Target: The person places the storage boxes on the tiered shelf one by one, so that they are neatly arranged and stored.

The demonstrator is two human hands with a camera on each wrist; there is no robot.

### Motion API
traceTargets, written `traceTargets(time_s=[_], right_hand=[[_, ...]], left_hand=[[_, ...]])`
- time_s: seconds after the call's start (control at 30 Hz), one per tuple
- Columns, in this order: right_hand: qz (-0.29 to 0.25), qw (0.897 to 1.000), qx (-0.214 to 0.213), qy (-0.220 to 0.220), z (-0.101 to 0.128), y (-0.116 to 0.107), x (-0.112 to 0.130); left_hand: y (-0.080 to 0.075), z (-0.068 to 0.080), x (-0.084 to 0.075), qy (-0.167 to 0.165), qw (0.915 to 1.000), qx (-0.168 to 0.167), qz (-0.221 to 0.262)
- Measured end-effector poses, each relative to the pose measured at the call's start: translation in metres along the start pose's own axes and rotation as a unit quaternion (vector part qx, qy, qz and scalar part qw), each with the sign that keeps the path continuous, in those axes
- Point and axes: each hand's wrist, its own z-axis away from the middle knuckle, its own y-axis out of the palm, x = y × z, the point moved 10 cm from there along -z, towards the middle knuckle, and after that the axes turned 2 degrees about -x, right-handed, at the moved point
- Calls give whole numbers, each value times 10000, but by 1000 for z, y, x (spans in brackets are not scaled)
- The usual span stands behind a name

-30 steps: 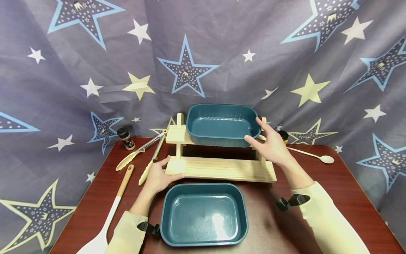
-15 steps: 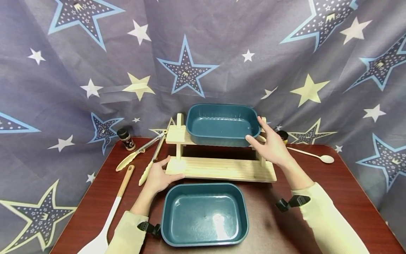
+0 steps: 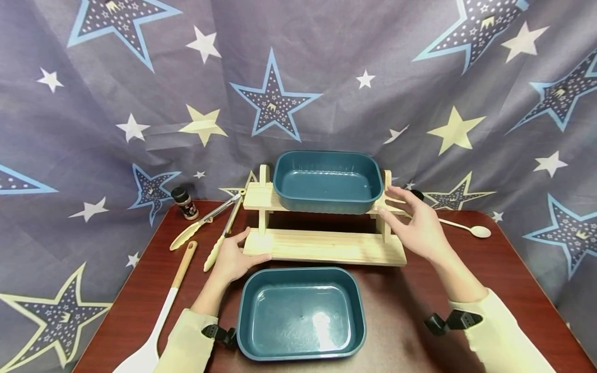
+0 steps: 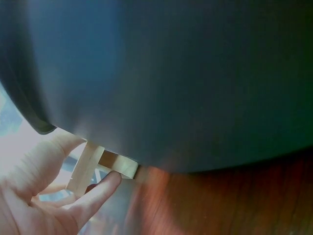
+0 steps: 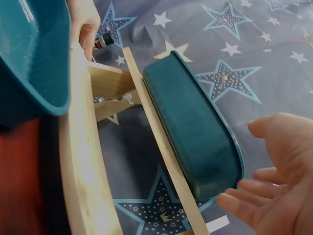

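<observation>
A two-tier wooden rack [image 3: 326,246] stands on the table. On its upper shelf sits a teal rectangular tub [image 3: 328,181]; a second teal tub [image 3: 300,313] lies in front of the rack. My left hand [image 3: 233,259] grips the left end of the lower shelf, thumb along the front edge. In the left wrist view, fingers and thumb straddle the pale board [image 4: 84,169], while the dark side of the front tub [image 4: 171,83] covers most of the picture. My right hand [image 3: 417,223] is beside the upper tub's right end, its fingers spread and holding nothing.
Left of the rack lie tongs [image 3: 205,223] and a white spatula with a wooden handle [image 3: 163,305]. A spice jar [image 3: 185,203] stands behind them. At the right are a pale spoon [image 3: 471,231] and a black-lidded jar [image 3: 416,195], partly hidden by the hand.
My right hand has let go of the upper tub's right end and moved slightly right and down. That tub stays on the shelf. My left hand keeps its place.
</observation>
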Motion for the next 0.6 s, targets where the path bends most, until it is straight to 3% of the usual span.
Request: traceTargets(time_s=[0.3, 0.6], right_hand=[[106, 9982, 565, -197, 30, 17, 3], [-130, 9917, 1279, -36, 59, 48, -10]], left_hand=[[-1, -1, 2, -29, 10000, 26, -5], [-1, -1, 1, 20, 10000, -7, 17]])
